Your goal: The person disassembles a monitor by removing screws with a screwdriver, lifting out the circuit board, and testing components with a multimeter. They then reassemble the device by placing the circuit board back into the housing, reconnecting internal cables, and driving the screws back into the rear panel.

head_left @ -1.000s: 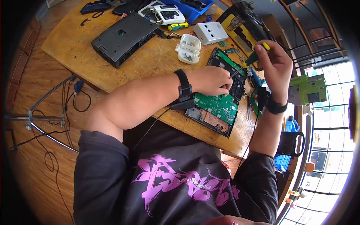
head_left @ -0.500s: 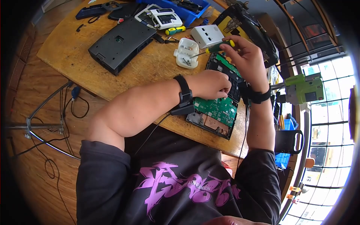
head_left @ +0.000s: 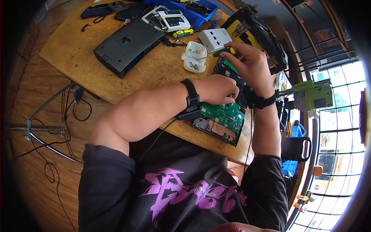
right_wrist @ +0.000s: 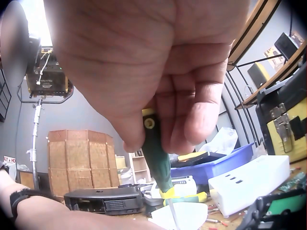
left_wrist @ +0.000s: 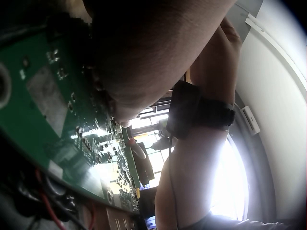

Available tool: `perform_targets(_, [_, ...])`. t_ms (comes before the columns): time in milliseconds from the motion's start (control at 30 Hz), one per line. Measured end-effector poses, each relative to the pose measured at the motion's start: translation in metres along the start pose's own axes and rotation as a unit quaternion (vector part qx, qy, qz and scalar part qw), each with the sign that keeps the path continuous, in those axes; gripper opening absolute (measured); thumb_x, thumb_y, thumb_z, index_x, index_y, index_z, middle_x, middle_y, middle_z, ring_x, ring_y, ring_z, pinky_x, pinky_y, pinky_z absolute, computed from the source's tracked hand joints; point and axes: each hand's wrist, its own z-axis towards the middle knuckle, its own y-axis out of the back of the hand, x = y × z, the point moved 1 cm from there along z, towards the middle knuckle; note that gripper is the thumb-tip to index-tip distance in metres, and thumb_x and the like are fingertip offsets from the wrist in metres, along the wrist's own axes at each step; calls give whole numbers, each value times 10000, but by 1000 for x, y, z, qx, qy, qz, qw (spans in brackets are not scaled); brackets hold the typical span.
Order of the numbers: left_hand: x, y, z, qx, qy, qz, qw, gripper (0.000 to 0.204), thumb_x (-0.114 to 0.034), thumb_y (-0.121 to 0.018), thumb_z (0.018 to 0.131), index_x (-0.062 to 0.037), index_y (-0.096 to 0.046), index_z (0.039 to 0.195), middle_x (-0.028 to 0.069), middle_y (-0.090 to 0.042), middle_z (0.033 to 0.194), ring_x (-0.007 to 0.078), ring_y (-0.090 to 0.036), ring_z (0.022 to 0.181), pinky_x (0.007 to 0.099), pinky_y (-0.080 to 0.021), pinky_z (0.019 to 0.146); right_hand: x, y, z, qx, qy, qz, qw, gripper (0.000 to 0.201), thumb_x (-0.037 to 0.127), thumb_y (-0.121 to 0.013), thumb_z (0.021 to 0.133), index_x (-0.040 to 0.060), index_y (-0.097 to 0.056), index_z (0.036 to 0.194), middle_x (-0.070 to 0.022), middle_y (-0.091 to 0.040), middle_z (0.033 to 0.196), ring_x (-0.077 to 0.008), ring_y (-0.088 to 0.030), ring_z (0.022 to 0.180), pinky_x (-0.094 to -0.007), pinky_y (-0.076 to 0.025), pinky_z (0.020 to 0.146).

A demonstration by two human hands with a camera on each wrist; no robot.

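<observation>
My right hand (head_left: 252, 63) pinches the dark green and yellow handle of a screwdriver (right_wrist: 157, 153) between thumb and fingers. Its thin shaft points down and left into a small open white case (head_left: 191, 65) that has several screws in it. My left hand (head_left: 219, 89) is over a green circuit board (head_left: 224, 114), seated in a black device casing (head_left: 235, 141). The left fingers are bent, their tips low at the board; in the left wrist view (left_wrist: 158, 52) the hand hides what lies under them, and I cannot tell whether it grips anything.
A black device (head_left: 129, 44) lies left on the wooden table (head_left: 77, 73). Behind are a white cable tester (head_left: 174, 21), another yellow-green screwdriver (head_left: 183, 33), a white box (head_left: 215, 40) and a blue tray (head_left: 205, 17). A black and yellow case (head_left: 255, 34) stands at the right.
My right hand has swung left with the screwdriver, from over the casing to the small white case, and its shaft now dips into it. The left hand stays over the board.
</observation>
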Motion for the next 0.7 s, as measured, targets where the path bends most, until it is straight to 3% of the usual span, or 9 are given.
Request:
perform_targets(433, [2,-1,1,5,1,2,1000,169,-266,-797,996,-100,-790,1024,92,-739,1042,319,-761,1020,473,-589,903,-1,4,-4,-17,-64,36,997,370,247,-949,949,9,-847,1213,-156,-833,978,-205,-783,799,-337,-632,734])
perform_targets(700, [0,0,1,9,9,1,1000,164,-265,-793,997,-103,-787,1023,89,-735,1037,318,-757,1029,476,-584,903,-2,2,-4,-7,-73,17,997,418,293,-956,941,5,-843,1223,-174,-832,975,-236,-811,823,-347,-639,746])
